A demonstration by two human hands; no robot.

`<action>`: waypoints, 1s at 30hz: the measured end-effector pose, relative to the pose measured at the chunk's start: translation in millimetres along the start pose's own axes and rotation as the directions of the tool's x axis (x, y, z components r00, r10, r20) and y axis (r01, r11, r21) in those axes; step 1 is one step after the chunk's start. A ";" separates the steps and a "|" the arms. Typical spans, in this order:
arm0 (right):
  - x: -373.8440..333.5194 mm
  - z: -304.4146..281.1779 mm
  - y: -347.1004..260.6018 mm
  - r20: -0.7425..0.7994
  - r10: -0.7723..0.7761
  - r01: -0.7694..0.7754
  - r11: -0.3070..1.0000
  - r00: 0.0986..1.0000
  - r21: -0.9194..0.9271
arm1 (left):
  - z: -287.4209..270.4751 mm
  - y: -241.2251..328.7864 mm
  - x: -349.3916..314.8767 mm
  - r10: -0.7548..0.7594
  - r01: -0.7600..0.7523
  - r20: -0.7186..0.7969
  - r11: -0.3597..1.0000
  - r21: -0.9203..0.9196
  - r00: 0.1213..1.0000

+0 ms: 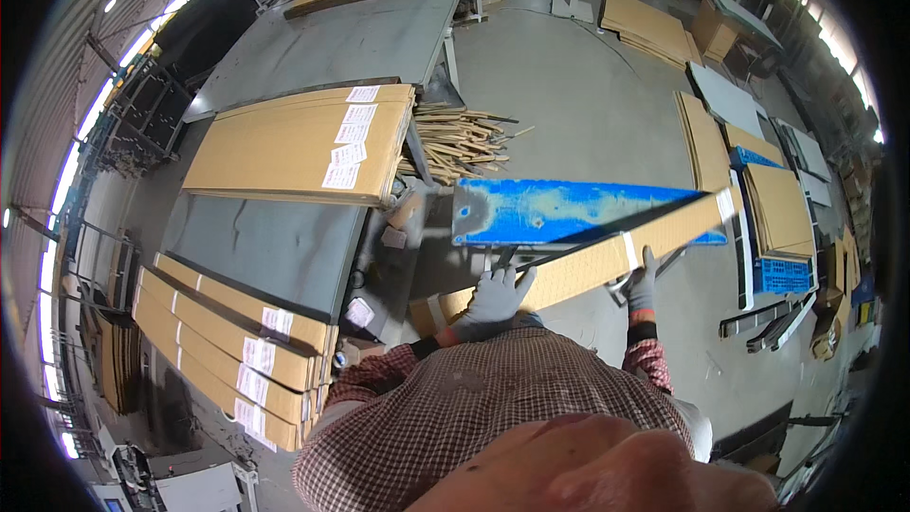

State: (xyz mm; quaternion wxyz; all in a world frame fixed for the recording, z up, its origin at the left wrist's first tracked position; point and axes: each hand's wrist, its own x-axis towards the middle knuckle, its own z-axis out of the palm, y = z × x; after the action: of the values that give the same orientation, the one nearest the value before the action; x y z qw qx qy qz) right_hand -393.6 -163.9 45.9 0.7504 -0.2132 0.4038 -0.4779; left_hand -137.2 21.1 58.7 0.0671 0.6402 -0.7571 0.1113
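A long, narrow bundle of tan cardboard (580, 271), bound with white straps, lies slantwise in front of my body, its right end farther away and its left end close to me. My left hand (495, 298), in a grey glove, grips it near the left end, with fingers over the far edge and thumb spread. Farther right, my gloved right hand (643, 286) holds the near edge beside a white strap, fingers pointing away from me. Just beyond the bundle stands a worn blue bench (540, 212), partly covered by it; whether the two touch I cannot tell.
To my left, a grey table (275, 242) carries a labelled cardboard stack (284, 142) and several strapped bundles (218, 341). Thin cardboard strips (460, 142) lie heaped beyond the bench. On the right are flat cardboard stacks (777, 209) and a blue crate (783, 276).
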 end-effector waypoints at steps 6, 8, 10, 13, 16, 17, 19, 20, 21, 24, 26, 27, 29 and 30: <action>-37.9 20.8 16.5 0.306 -0.247 0.259 0.966 0.919 0.003 | -10.0 14.0 -58.0 -0.306 0.288 0.007 0.890 -0.352 0.952; -45.7 20.4 32.3 0.452 -0.076 0.233 0.925 0.889 -0.302 | 23.1 19.3 -61.2 -0.482 0.185 -0.193 0.630 -0.754 0.855; -67.6 42.0 68.3 0.581 -0.014 0.266 0.898 0.814 -0.351 | 23.4 19.5 -42.6 -0.545 0.201 0.006 0.299 -0.933 0.838; -68.7 23.4 129.5 0.661 0.288 0.262 0.753 0.693 -0.603 | -23.9 19.9 -10.7 -0.513 0.448 0.232 0.351 -0.822 0.826; -74.3 39.4 132.5 0.774 0.257 0.383 0.752 0.579 -0.536 | -64.3 8.3 -4.0 -0.482 0.222 0.534 -0.562 -0.797 0.695; -71.6 50.3 127.2 0.827 0.180 0.431 0.783 0.533 -0.449 | -63.6 12.6 -11.6 -0.542 0.097 0.451 -0.558 -0.824 0.709; -99.3 88.2 76.9 0.863 0.185 0.516 0.736 0.470 -0.439 | -59.5 25.3 -35.4 -0.635 -0.043 0.373 -0.539 -0.841 0.677; -96.3 80.1 72.9 0.881 0.249 0.575 0.680 0.402 -0.455 | -58.6 41.8 -45.7 -0.664 -0.076 0.360 -0.532 -0.843 0.655; -93.2 68.9 71.7 0.881 0.321 0.628 0.618 0.348 -0.473 | -54.5 60.8 -55.4 -0.688 -0.096 0.360 -0.529 -0.843 0.631; -83.8 45.8 73.5 0.724 0.505 0.479 0.543 0.471 -0.690 | -50.9 105.0 -51.9 -0.685 -0.079 0.380 -0.538 -0.839 0.621; -95.4 58.3 49.4 0.685 0.535 0.185 0.705 0.495 -0.685 | -33.8 105.7 -40.7 -0.684 -0.064 0.377 -0.525 -0.849 0.624; -91.9 56.3 50.5 0.681 0.544 0.177 0.703 0.490 -0.689 | -35.1 101.7 -36.1 -0.671 -0.023 0.371 -0.500 -0.865 0.642; -83.0 44.8 54.3 0.718 0.471 0.245 0.721 0.512 -0.648 | -42.5 110.9 -38.2 -0.665 -0.103 0.405 -0.586 -0.804 0.628; -83.4 45.9 51.2 0.696 0.518 0.265 0.672 0.498 -0.691 | -41.0 111.3 -40.0 -0.657 -0.108 0.358 -0.557 -0.823 0.663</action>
State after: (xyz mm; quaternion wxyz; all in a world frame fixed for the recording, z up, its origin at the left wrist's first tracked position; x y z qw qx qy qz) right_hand -346.7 -69.6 70.0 0.7317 -0.6644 0.1465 -0.0405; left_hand -241.6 87.0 79.3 0.7647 0.4352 -0.1681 -0.4446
